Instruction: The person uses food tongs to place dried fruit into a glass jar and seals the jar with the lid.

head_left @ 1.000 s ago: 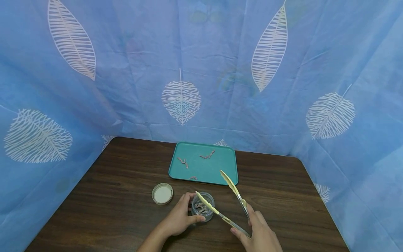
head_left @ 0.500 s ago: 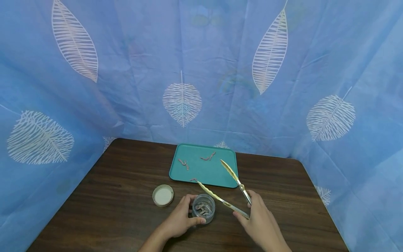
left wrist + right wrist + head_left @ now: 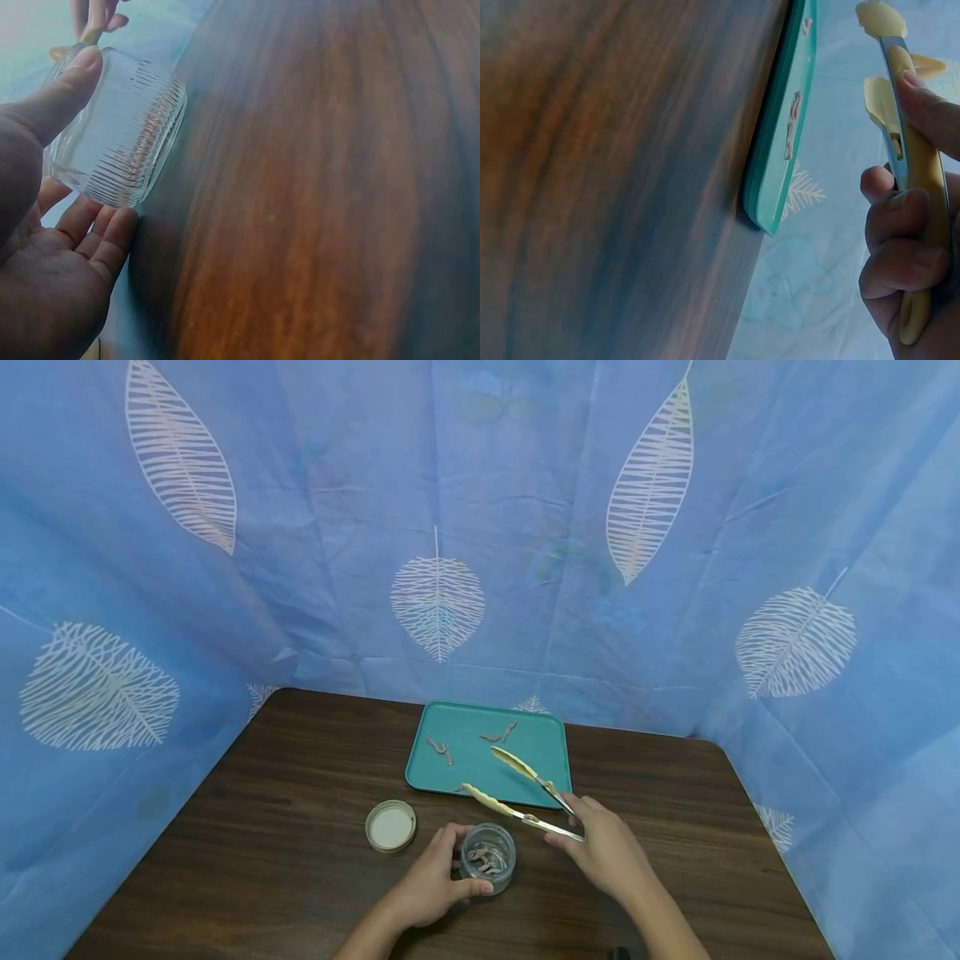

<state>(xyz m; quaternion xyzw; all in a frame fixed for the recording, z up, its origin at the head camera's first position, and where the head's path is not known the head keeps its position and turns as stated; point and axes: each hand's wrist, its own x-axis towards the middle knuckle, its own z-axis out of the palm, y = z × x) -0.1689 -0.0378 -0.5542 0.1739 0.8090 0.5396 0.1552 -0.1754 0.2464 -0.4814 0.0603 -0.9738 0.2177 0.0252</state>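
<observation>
My left hand (image 3: 427, 885) grips a clear glass jar (image 3: 510, 870) on the table, thumb on the near side. Pinkish-grey worm-like pieces (image 3: 486, 861) lie inside. In the left wrist view the ribbed jar wall (image 3: 120, 127) shows between thumb and fingers. My right hand (image 3: 603, 853) holds tongs (image 3: 486, 799) with pale yellow scalloped tips, their arms apart. One tip reaches the near edge of the teal tray (image 3: 446, 717), right at a small pinkish piece (image 3: 459, 788). The other hovers over the tray. Further worm-like pieces (image 3: 441, 750) lie on the tray.
A round lid (image 3: 392, 825), pale inside up, lies left of the jar on the dark wood table (image 3: 285, 827). Blue leaf-print cloth (image 3: 525, 527) hangs behind and at both sides. A small black object (image 3: 619, 953) shows at the bottom edge.
The right hand has moved forward and left, taking the tongs from over the jar to the tray's near edge. Their tips have come closer together. The left hand stays on the jar.
</observation>
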